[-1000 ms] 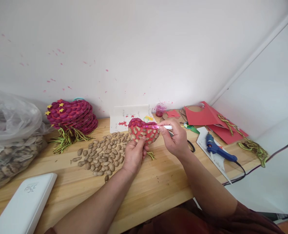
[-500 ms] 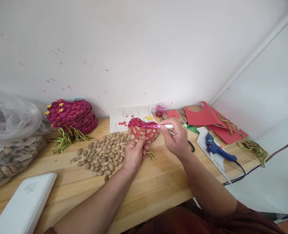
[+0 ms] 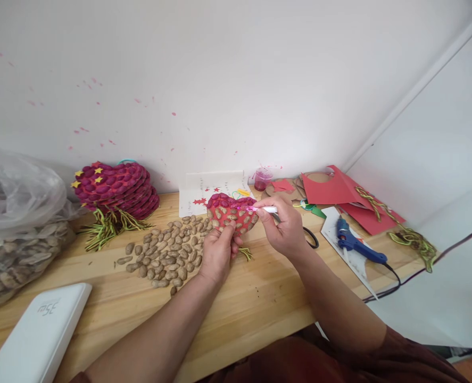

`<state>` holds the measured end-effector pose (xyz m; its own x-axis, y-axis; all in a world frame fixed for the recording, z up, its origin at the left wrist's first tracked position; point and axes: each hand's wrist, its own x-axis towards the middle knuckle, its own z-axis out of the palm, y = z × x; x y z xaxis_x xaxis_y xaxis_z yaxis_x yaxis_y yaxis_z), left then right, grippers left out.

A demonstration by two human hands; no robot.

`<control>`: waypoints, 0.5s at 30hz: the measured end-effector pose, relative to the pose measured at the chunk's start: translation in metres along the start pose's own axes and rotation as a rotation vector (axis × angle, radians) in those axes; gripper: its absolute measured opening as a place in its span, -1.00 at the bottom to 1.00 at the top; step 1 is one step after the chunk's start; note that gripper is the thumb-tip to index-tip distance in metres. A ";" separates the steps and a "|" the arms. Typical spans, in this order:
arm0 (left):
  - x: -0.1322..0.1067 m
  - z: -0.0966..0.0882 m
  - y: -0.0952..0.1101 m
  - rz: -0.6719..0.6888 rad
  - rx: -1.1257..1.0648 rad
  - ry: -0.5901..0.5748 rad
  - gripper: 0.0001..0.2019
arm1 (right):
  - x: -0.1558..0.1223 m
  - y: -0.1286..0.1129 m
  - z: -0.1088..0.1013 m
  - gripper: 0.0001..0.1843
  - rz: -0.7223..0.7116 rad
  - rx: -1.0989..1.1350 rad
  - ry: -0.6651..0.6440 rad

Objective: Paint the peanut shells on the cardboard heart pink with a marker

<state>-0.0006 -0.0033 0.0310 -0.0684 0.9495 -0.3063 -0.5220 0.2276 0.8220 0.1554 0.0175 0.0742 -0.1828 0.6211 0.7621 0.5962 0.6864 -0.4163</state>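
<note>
Red heart (image 3: 231,214) studded with seeds, top rows magenta, upright, white brush (image 3: 271,209) at its top

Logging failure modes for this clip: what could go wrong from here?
1. The left hand pinches the heart close to where the brush in the right hand touches it; its pink tip could smear the fingers.
2. The right forearm is near the glue gun and its cord; a wide move might snag them.
</note>
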 end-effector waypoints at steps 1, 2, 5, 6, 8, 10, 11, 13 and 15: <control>0.000 0.000 0.000 0.001 -0.001 0.000 -0.59 | 0.000 0.000 0.000 -0.90 -0.004 0.000 -0.008; 0.000 0.000 -0.001 0.001 -0.001 -0.002 -0.59 | 0.000 -0.001 0.001 -0.90 -0.008 -0.001 -0.012; 0.000 -0.001 -0.001 0.000 -0.007 -0.009 -0.59 | 0.000 -0.001 0.001 -0.90 -0.024 -0.019 -0.010; 0.000 -0.001 -0.001 0.002 -0.009 -0.009 -0.59 | 0.000 -0.001 0.000 -0.90 -0.027 -0.030 -0.008; 0.000 -0.001 -0.001 0.004 -0.012 -0.003 -0.59 | 0.000 0.000 0.000 -0.90 -0.028 -0.052 -0.005; 0.000 -0.001 0.000 0.002 -0.012 0.001 -0.59 | 0.000 0.000 -0.001 -0.90 -0.029 -0.060 0.005; 0.000 -0.001 0.000 0.001 -0.012 0.001 -0.59 | 0.001 0.000 -0.001 -0.90 -0.029 -0.053 0.015; 0.000 0.000 0.001 -0.001 -0.006 -0.007 -0.59 | 0.001 0.000 -0.002 -0.89 -0.020 -0.017 0.033; 0.000 0.000 0.000 -0.006 0.000 -0.012 -0.59 | 0.001 0.000 -0.002 -0.88 0.003 0.021 0.053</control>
<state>-0.0009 -0.0030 0.0307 -0.0554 0.9507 -0.3052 -0.5222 0.2329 0.8204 0.1565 0.0176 0.0762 -0.1390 0.6025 0.7859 0.5801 0.6927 -0.4285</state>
